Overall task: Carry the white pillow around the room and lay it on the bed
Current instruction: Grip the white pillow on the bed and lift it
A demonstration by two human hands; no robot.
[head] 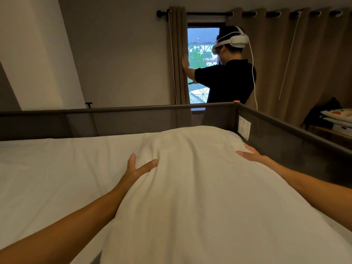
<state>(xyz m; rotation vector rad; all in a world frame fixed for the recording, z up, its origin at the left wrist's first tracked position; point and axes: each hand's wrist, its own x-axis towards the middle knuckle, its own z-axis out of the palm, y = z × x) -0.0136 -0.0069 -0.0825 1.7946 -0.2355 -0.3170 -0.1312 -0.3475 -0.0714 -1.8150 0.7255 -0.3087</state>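
**Pillow held on the mattress**

The bed (47, 168), a smooth white sheet framed by a dark mesh rail (285, 138), fills the lower view. The white pillow (190, 187), plump and softly creased, is laid on it toward 3 o'clock, beside the rail. It is flanked by the left hand (137, 168), fingers spread and pressing the fabric, and the right hand (251, 154), fingers laid flat, slightly apart. At 12 o'clock, a person (228, 79) is seen by pleated brown curtains (304, 63).

Pillow (190, 187) white/cream, plain; sheet (57, 168) white, plain; bed rail (114, 109) dark grey with white label (244, 127); curtains (304, 63) tan-brown on black rod (162, 13); wall (118, 54) grey; person's shirt (228, 80) black, headset (234, 41) white.
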